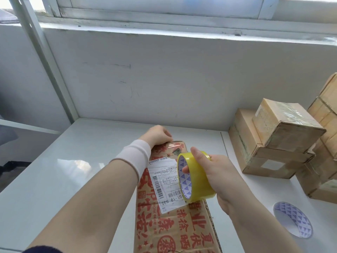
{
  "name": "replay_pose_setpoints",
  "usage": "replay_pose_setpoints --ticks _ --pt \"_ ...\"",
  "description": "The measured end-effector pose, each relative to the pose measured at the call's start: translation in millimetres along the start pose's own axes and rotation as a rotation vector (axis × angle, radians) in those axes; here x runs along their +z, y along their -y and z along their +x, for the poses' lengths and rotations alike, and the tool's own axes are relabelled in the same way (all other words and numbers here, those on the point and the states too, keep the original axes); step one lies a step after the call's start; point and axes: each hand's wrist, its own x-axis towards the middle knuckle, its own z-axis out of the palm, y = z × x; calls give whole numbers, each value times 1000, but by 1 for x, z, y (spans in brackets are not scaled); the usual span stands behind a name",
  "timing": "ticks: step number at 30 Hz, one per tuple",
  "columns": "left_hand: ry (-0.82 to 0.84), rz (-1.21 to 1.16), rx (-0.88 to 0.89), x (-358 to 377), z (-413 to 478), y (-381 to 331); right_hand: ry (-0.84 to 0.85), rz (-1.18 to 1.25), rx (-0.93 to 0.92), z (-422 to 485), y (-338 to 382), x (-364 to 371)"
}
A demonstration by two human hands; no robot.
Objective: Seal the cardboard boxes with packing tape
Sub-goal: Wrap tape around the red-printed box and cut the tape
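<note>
Cardboard box (169, 229), long and printed in red, lies flat on the white table (54, 179) with its long axis running away from the person. Its near end is cut off by the bottom edge of the view. A shipping label (164, 185) sits on the top face, and the roll hides the label's right-hand corner.

Left hand (157, 135): placed at the far end of the box, fingers curled over that edge. The fingertips are hidden beyond the box end, so what they press cannot be told. A pale wrist band (135, 156) covers the forearm just behind the hand.

Right hand (217, 172): grips the yellow tape roll (197, 179) above the box. The thumb lies over the outer face and one fingertip shows inside the core. The other fingers are hidden behind the roll. A glossy strip of tape (175, 147) runs from the roll toward the far end of the box; glare makes its edges hard to trace.

Stacked taped boxes (273, 143) stand at the right against the wall, partly cut off by the frame. A white ring with blue triangles (293, 220) lies on the table beside the right forearm.
</note>
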Motion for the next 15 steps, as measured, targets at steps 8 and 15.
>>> replay_pose_setpoints --ticks 8,15 --pt "-236 -22 133 25 -7 13 62 163 -30 -10 -8 6" --pt "-230 -61 94 27 -2 11 -9 206 -208 -39 -53 8"
